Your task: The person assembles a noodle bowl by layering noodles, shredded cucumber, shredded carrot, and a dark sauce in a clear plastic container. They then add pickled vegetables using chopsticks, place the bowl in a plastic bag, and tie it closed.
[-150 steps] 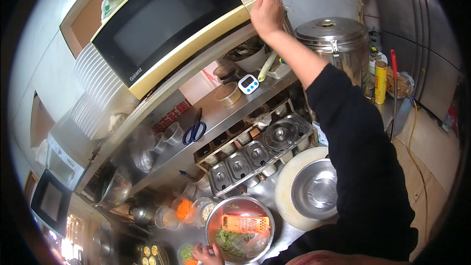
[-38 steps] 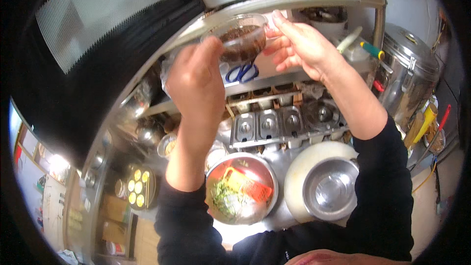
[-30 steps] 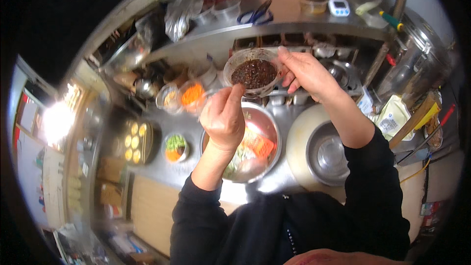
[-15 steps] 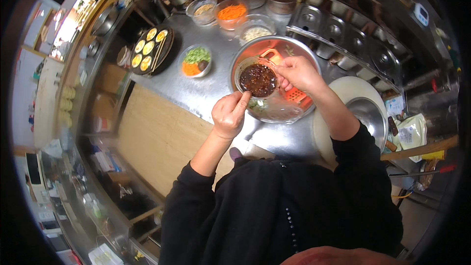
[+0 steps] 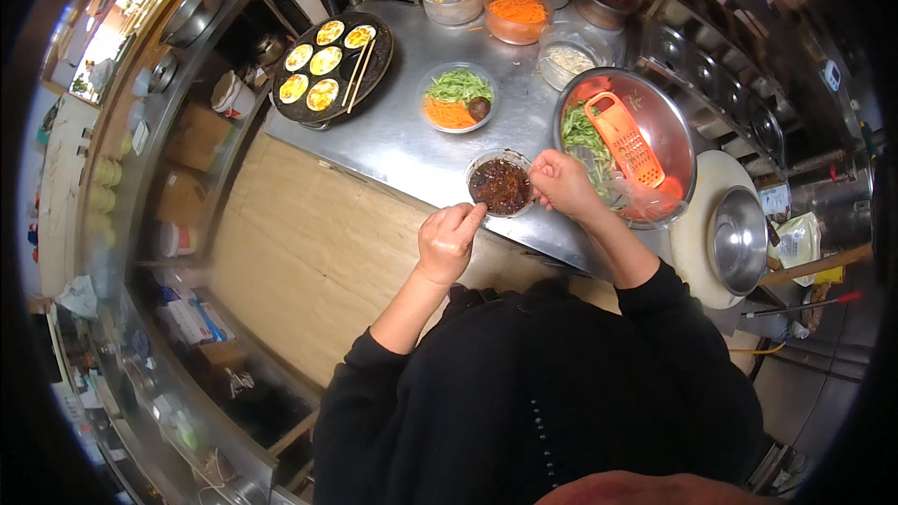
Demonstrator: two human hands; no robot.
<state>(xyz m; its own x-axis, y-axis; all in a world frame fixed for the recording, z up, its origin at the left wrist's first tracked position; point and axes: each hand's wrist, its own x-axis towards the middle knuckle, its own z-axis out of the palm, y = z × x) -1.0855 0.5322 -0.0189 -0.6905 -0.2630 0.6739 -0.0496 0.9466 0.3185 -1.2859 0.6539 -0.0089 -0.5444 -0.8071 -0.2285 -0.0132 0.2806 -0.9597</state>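
Observation:
A clear bowl of dark brown sauce [image 5: 501, 185] with small bits in it is between my hands, at the front edge of the steel table. My left hand [image 5: 447, 241] pinches its near-left rim with thumb and finger. On the opposite side, my right hand [image 5: 563, 182] grips the rim with closed fingers. Whether the bowl's base touches the table, I cannot tell. Just right of it stands a large steel basin [image 5: 675, 112] with shredded green vegetable [image 5: 585, 136] and an orange grater [image 5: 629, 142] inside. Farther back is a clear bowl of green and orange shreds [image 5: 458, 86] with a dark round item.
At the far left, a round black pan [image 5: 379, 61] holds several egg rounds [image 5: 325, 61] and a pair of chopsticks [image 5: 359, 75]. Along the back stand bowls of carrot shreds [image 5: 517, 11] and pale food [image 5: 569, 60]. An empty steel bowl [image 5: 739, 241] sits at the right on a round white board [image 5: 694, 257].
Both hands have carried the sauce bowl from over the steel basin leftward to the table's front edge. The basin's shreds and grater now show uncovered. My view has shifted too.

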